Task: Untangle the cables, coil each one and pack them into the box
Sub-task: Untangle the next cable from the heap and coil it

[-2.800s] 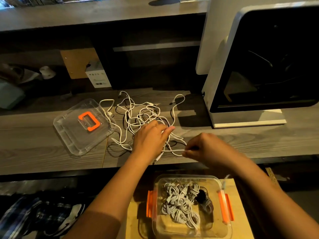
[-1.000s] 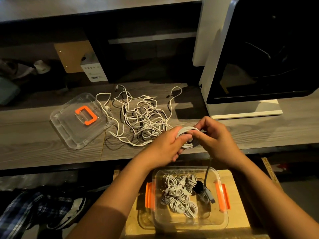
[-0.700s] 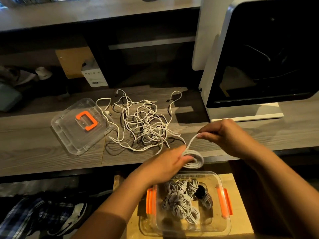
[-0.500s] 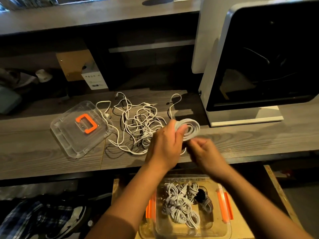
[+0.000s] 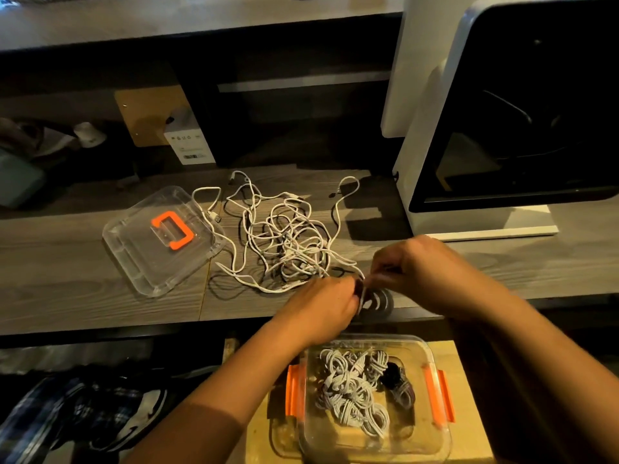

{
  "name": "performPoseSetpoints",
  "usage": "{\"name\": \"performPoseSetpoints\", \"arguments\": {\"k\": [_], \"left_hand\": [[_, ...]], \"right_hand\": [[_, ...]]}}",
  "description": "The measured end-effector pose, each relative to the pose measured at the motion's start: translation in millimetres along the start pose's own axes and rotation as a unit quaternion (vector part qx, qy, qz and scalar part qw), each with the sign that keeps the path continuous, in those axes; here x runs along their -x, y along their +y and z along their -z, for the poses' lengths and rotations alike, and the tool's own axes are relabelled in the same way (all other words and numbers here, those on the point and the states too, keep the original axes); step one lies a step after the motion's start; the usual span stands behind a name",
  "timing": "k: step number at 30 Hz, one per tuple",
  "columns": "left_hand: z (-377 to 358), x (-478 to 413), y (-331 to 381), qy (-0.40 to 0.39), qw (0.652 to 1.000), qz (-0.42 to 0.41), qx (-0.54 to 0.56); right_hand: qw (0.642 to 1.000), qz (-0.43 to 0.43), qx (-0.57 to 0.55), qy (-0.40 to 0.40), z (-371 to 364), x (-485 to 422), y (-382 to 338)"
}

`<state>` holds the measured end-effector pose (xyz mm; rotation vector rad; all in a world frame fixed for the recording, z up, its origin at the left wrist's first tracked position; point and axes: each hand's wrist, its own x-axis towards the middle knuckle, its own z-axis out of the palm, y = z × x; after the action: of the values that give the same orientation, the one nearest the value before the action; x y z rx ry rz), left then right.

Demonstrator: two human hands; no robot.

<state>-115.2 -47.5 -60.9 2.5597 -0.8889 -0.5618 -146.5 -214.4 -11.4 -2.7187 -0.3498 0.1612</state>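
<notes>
Left grip: I am holding the coiled cable (image 5: 380, 301) in my left hand (image 5: 321, 304), with my fingers curled round the left side of its loops.
Right grip: my right hand (image 5: 413, 267) is pinching the same cable's free end just above the loops. Blur hides the fingertips themselves.
Coil's place: it is hovering over the front edge of the tabletop (image 5: 67, 289), right of centre, with its flat face turned up towards me.
Tangle: the tangle of white cables (image 5: 284, 242) is lying mid-tabletop, just behind and to the left of my hands. One strand is running towards them, but I cannot tell whether it joins my coil.
Box: the clear box (image 5: 395, 339) is standing open on a lower wooden stand, below the tabletop's front edge, with the packed coils (image 5: 351, 393) inside it.
What the move turns on: the box is lying straight towards me and below the coil, and my left hand is the nearer one to it.
Step, as I judge it: I am finishing the wrap, then dropping the coil in.
Lid: the lid (image 5: 134, 262) is lying near the left end.
</notes>
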Motion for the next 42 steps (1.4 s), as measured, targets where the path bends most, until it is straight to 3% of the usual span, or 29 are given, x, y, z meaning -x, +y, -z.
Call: {"name": "performPoseSetpoints", "arguments": {"k": [5, 11, 15, 16, 18, 20, 22, 23, 26, 32, 35, 42], "left_hand": [[7.9, 3.5, 0.8, -0.029, 0.987, -0.077, 0.136], [19.5, 16.5, 4.0, -0.039, 0.951, -0.125, 0.279], [12.6, 9.4, 10.2, 0.129, 0.922, -0.103, 0.350], [8.4, 6.8, 10.9, 0.169, 0.902, -0.080, 0.389], [-2.0, 3.8, 12.8, 0.213, 0.831, 0.009, 0.513], [-16.8, -2.0, 11.0, 0.239, 0.769, 0.091, 0.586], [-27.4, -5.4, 8.6, 0.259, 0.746, 0.153, 0.595], [-30.2, -6.9, 7.8, 0.270, 0.744, 0.175, 0.586], [-38.0, -7.4, 7.0, 0.287, 0.792, 0.217, 0.493], [-44.6, 3.2, 23.0, 0.301, 0.856, 0.146, 0.395], [-47.6, 10.9, 29.0, 0.321, 0.871, 0.089, 0.361], [-46.2, 2.6, 37.9, 0.372, 0.823, 0.167, 0.395]], "right_hand": [[0.947, -0.039, -0.314, -0.054, 10.3, -6.5, 6.9], [0.857, -0.078, -0.508, -0.028, -3.1, -8.4, 20.6], [0.752, -0.154, -0.640, 0.030, -36.6, -6.3, 6.5], [0.732, -0.169, -0.659, 0.041, -47.1, -4.0, -0.2], [0.712, -0.174, -0.678, 0.056, -64.2, 3.4, -14.1], [0.728, -0.175, -0.657, 0.086, -75.7, 9.9, -23.0], [0.772, -0.182, -0.594, 0.136, -82.1, 14.3, -26.3], [0.801, -0.179, -0.547, 0.164, -84.1, 16.0, -26.0], [0.888, -0.142, -0.381, 0.213, -89.3, 20.9, -23.1], [0.893, -0.047, -0.329, 0.303, -89.5, 15.2, -18.8], [0.901, -0.045, -0.279, 0.329, -89.4, 13.5, -15.8], [0.931, -0.017, -0.121, 0.345, -87.0, 14.3, -22.0]]}}
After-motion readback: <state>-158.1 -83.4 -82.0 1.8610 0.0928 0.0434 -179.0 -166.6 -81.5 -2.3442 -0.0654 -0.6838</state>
